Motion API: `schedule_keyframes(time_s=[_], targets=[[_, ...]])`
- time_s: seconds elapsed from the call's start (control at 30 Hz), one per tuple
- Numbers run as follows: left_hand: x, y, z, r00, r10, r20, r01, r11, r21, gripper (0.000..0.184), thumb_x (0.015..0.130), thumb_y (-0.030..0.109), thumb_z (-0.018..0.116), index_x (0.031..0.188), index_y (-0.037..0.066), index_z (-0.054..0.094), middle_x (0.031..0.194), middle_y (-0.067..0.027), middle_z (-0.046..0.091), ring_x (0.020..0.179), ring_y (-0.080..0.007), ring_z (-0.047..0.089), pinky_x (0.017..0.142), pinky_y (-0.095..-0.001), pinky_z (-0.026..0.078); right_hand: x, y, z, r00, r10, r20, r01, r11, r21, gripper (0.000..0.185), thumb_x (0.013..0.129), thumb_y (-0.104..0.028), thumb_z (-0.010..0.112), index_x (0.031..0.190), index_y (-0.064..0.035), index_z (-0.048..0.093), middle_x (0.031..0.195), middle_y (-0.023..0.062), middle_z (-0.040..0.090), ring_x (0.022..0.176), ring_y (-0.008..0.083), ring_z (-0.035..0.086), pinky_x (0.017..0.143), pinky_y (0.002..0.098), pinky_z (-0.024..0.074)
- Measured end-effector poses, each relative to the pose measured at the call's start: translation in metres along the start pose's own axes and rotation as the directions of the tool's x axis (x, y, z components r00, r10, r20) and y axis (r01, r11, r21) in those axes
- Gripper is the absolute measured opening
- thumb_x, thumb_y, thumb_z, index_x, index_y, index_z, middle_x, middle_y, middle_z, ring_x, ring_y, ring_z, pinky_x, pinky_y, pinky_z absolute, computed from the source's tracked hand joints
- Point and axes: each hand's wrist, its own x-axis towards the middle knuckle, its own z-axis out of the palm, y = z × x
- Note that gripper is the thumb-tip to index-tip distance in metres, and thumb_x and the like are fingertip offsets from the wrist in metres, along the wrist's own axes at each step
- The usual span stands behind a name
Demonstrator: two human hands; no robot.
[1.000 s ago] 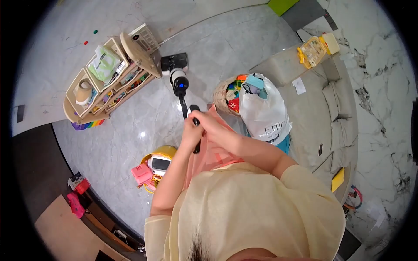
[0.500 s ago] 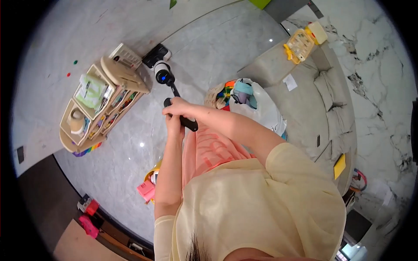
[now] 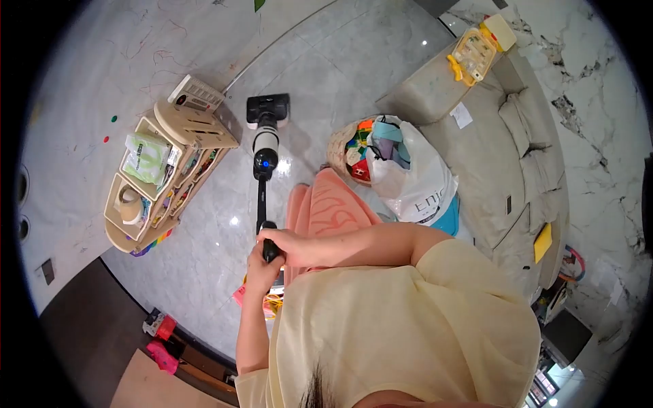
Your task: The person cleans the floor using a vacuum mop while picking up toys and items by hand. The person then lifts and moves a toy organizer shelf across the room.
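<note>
A black and white stick vacuum [image 3: 266,141] stretches forward from my body, with a blue light on its round part. Its dark floor head [image 3: 267,109] lies flat on the grey tiled floor. My left hand [image 3: 261,270] is wrapped round the black handle [image 3: 270,249] near my waist. Close beside it, my right hand [image 3: 294,246] also grips the handle, a little higher in the view. Pink trousers [image 3: 337,207] show just right of the black tube.
A beige toy shelf [image 3: 197,129] with bins stands at the left. To the right are a woven basket [image 3: 338,153] of toys, a white plastic bag [image 3: 415,180] and a grey sofa [image 3: 476,156]. Pink and yellow items [image 3: 271,306] lie by my left forearm.
Both hands have drawn the vacuum handle back toward my waist. The floor head has turned to point straight ahead and sits slightly right of where it was half a second ago.
</note>
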Motion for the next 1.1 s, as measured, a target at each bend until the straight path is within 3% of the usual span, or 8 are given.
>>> schedule_keyframes(time_s=[0.17, 0.33, 0.57, 0.77, 0.83, 0.9, 0.97, 1.1], targets=[[-0.034, 0.031, -0.065, 0.983, 0.157, 0.095, -0.181, 0.906, 0.382, 0.025, 0.067, 0.008, 0.068, 0.088, -0.002, 0.062, 0.07, -0.0153, 0.064, 0.062, -0.0288, 0.063, 0.058, -0.0384, 0.049, -0.023, 0.013, 0.049, 0.96, 0.274, 0.057, -0.277, 0.959, 0.059, 0.019, 0.084, -0.028, 0.065, 0.082, -0.0091, 0.061, 0.075, 0.0035, 0.06, 0.076, 0.0176, 0.058, 0.067, 0.0338, 0.0463], [-0.008, 0.064, -0.106, 0.944, 0.178, 0.28, -0.329, 0.604, 0.726, 0.032, 0.06, 0.019, 0.074, 0.086, 0.002, 0.066, 0.071, -0.0229, 0.063, 0.071, -0.041, 0.063, 0.063, -0.0452, 0.051, 0.002, 0.017, 0.056, 0.962, 0.154, 0.226, -0.202, 0.957, 0.207, 0.02, 0.09, -0.028, 0.057, 0.088, -0.0078, 0.058, 0.083, 0.0027, 0.062, 0.082, 0.0156, 0.058, 0.075, 0.0302, 0.046], [0.073, 0.13, -0.077, 0.843, 0.296, 0.449, -0.537, 0.5, 0.68, 0.028, 0.065, 0.02, 0.072, 0.089, 0.007, 0.066, 0.076, -0.019, 0.065, 0.076, -0.0391, 0.063, 0.066, -0.045, 0.05, -0.023, -0.076, 0.061, 0.988, -0.154, 0.035, 0.14, 0.958, 0.252, 0.019, 0.09, -0.031, 0.059, 0.091, -0.0118, 0.058, 0.082, 0.0004, 0.06, 0.075, 0.0149, 0.059, 0.071, 0.0279, 0.0486], [0.15, 0.117, 0.022, 0.85, 0.371, 0.375, -0.526, 0.539, 0.658, 0.043, 0.071, 0.031, 0.068, 0.11, 0.013, 0.064, 0.091, -0.0188, 0.068, 0.088, -0.0368, 0.065, 0.076, -0.0479, 0.051, 0.019, -0.143, -0.051, 0.952, -0.274, -0.133, 0.294, 0.942, 0.162, 0.019, 0.09, -0.026, 0.057, 0.093, -0.0069, 0.06, 0.085, 0.0067, 0.063, 0.076, 0.0213, 0.063, 0.067, 0.0361, 0.0531], [0.187, 0.089, 0.064, 0.829, 0.442, 0.342, -0.558, 0.611, 0.561, 0.051, 0.071, 0.027, 0.066, 0.119, 0.012, 0.061, 0.097, -0.021, 0.068, 0.091, -0.0382, 0.065, 0.08, -0.0474, 0.051, 0.049, -0.156, -0.097, 0.775, -0.595, -0.213, 0.618, 0.785, 0.053, 0.015, 0.09, -0.021, 0.057, 0.089, -0.0061, 0.058, 0.08, 0.0074, 0.062, 0.073, 0.0214, 0.062, 0.066, 0.0358, 0.0531], [0.207, 0.082, 0.105, 0.872, 0.406, 0.273, -0.489, 0.738, 0.464, 0.051, 0.072, 0.024, 0.065, 0.121, 0.01, 0.061, 0.112, -0.0213, 0.064, 0.103, -0.0371, 0.062, 0.086, -0.0449, 0.05, 0.079, -0.178, -0.15, 0.852, -0.473, -0.226, 0.521, 0.81, 0.269, 0.011, 0.091, -0.017, 0.059, 0.088, -0.0065, 0.057, 0.08, 0.0069, 0.061, 0.073, 0.0205, 0.062, 0.066, 0.0342, 0.0533], [0.206, 0.094, 0.134, 0.826, 0.543, 0.15, -0.557, 0.751, 0.355, 0.036, 0.072, 0.02, 0.065, 0.106, 0.008, 0.065, 0.093, -0.0202, 0.067, 0.09, -0.0392, 0.065, 0.08, -0.0469, 0.05, 0.031, -0.204, -0.154, 0.855, -0.497, -0.147, 0.512, 0.854, 0.094, 0.024, 0.092, -0.028, 0.061, 0.097, -0.005, 0.057, 0.093, 0.0077, 0.064, 0.086, 0.0204, 0.064, 0.081, 0.0342, 0.0526], [0.217, 0.109, 0.14, 0.854, 0.473, 0.216, -0.519, 0.796, 0.312, 0.035, 0.072, 0.017, 0.065, 0.106, 0.009, 0.066, 0.094, -0.0199, 0.067, 0.09, -0.0388, 0.065, 0.079, -0.0466, 0.05, 0.012, -0.23, -0.141, 0.937, -0.324, -0.132, 0.338, 0.935, 0.106, 0.025, 0.089, -0.03, 0.068, 0.087, -0.0063, 0.059, 0.084, 0.007, 0.065, 0.079, 0.0203, 0.064, 0.078, 0.0336, 0.0537]])
